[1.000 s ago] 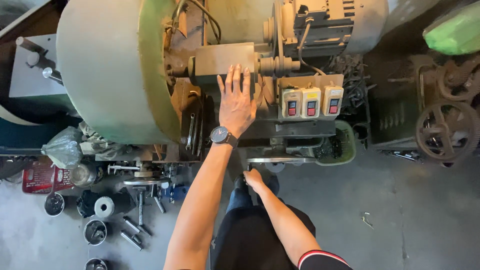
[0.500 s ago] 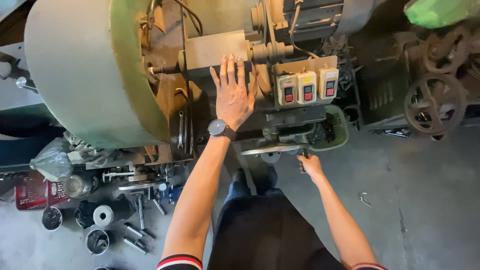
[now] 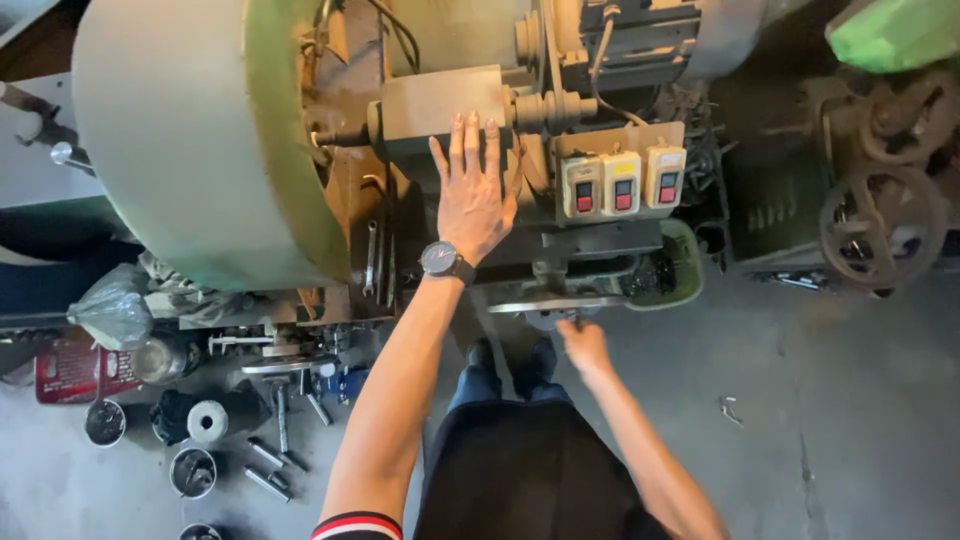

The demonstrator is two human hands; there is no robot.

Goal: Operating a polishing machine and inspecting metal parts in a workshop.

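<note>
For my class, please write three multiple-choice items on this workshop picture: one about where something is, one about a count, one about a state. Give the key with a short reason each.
1. Where does the left hand rest?
A. flat on the machine's grey housing
B. on the floor
C. on the green tub

2. How many switch boxes sit side by side on the machine?
A. one
B. three
C. five

3. How are the left hand's fingers?
A. clenched in a fist
B. spread and extended
C. wrapped round a tool

Key: 1 A, the palm lies on the housing left of the switches. 2 B, three pale boxes in a row. 3 B, the fingers lie apart and straight. The right hand reaches to a metal plate below.
</note>
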